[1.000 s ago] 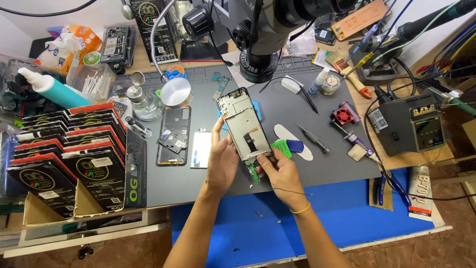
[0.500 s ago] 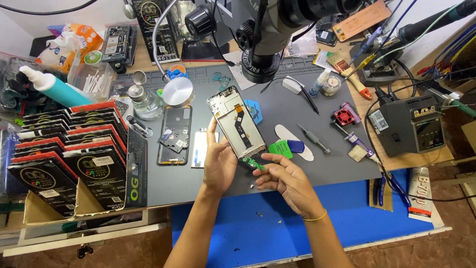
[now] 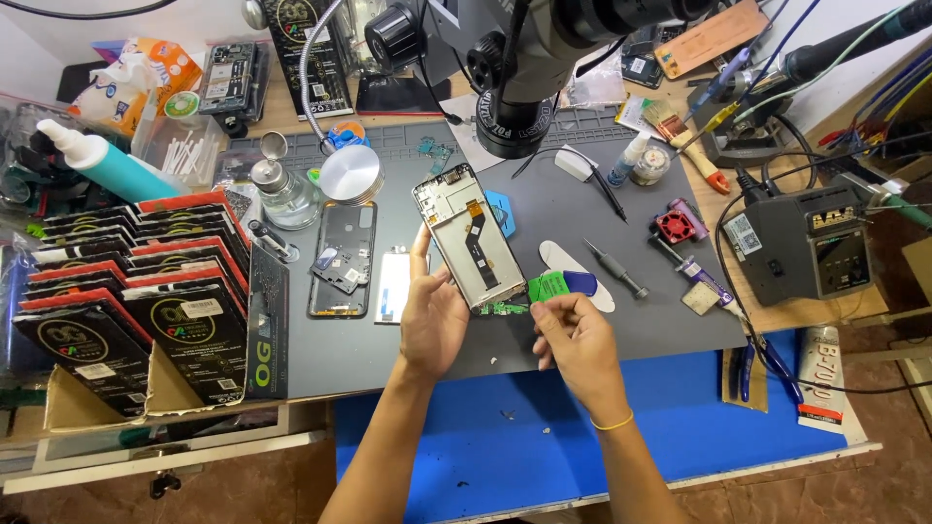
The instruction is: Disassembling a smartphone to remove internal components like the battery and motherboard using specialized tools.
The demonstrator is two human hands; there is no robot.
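Note:
My left hand [image 3: 432,315] grips the lower left side of an opened phone screen assembly [image 3: 464,236] and holds it tilted above the grey work mat [image 3: 621,335]. A black and orange flex cable runs down the assembly's white inner frame. A small green circuit board [image 3: 501,311] sits at its lower end. My right hand [image 3: 575,342] is just right of that end, fingers pinched together beside a green and blue plastic pry card [image 3: 561,283]. Whether a small part sits between the fingertips is not visible.
A black phone back frame [image 3: 342,257] and a white flat piece [image 3: 393,287] lie left of my hands. A microscope head [image 3: 519,68] hangs above. A screwdriver [image 3: 617,271], a soldering station [image 3: 801,243], pliers [image 3: 757,367] and several stacked boxes [image 3: 136,301] surround the mat.
The screen assembly has shifted a little left and up in my left hand. My right hand has drawn away from its lower edge toward the right, beside the green card.

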